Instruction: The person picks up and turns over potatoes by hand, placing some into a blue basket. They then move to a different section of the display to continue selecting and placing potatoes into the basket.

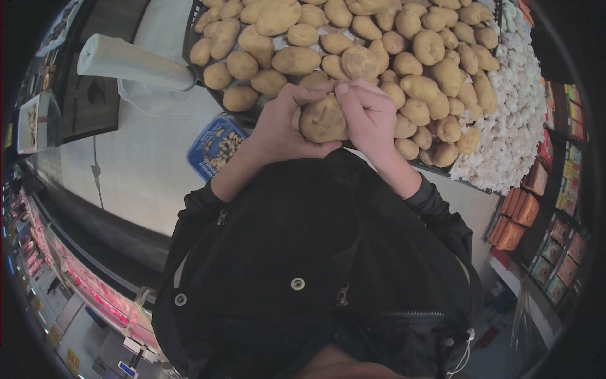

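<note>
1. Shop floor [148,167], pale; a red-lit display case [88,281] beyond, packaged goods [514,218] on shelving opposite.
2. Display bin [187,41], black-walled, heaped with loose potatoes [429,47] up to its right edge.
3. Potato [324,121], single, held at the bin's near edge, left of that edge's middle; pale rough patches on its upturned face.
4. Left hand [281,123]: grip wrapped around the potato, thumb beneath, fingers behind.
5. Right hand [367,117]: curled against the potato's right side, thumb at its top (whether this grip pinches or merely rests cannot be told).
6. Step in hand, by judgement: close handling, perhaps inspection. Turning or shifting the potato would call for the right hand to ease off while the left supports.
7. Bag roll [132,60], clear plastic, beside the bin's left edge.
8. Blue basket [197,151], small pale pieces inside, just outside the near left corner.
9. Garlic [514,107], heaped along the right edge.
10. Obstructions: heaped potatoes crowd the knuckles; the left forearm passes close to the basket.
</note>
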`<action>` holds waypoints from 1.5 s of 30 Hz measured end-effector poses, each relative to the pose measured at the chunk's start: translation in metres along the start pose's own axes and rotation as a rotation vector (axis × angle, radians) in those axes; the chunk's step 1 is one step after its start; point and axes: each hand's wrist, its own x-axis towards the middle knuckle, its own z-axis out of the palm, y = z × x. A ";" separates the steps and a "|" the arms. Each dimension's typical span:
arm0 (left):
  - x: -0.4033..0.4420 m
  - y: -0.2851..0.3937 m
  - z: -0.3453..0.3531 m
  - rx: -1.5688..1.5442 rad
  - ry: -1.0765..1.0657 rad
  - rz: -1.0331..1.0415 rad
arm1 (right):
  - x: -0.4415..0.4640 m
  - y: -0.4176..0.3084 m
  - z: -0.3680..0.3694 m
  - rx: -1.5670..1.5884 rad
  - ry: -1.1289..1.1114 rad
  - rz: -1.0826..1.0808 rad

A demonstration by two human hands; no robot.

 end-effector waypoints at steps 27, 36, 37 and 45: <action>-0.213 -0.125 -0.099 0.018 0.063 -0.924 | -0.036 0.073 -0.042 -0.455 -0.336 0.275; -0.324 -0.207 -0.088 0.646 0.203 -1.372 | 0.007 0.085 -0.063 -0.878 -0.126 -0.131; -0.292 -0.194 -0.085 0.625 0.297 -1.197 | 0.018 0.086 -0.055 -0.931 -0.195 -0.060; -0.070 -0.074 -0.049 0.219 0.442 -0.360 | 0.043 0.083 -0.054 -0.150 -0.272 0.265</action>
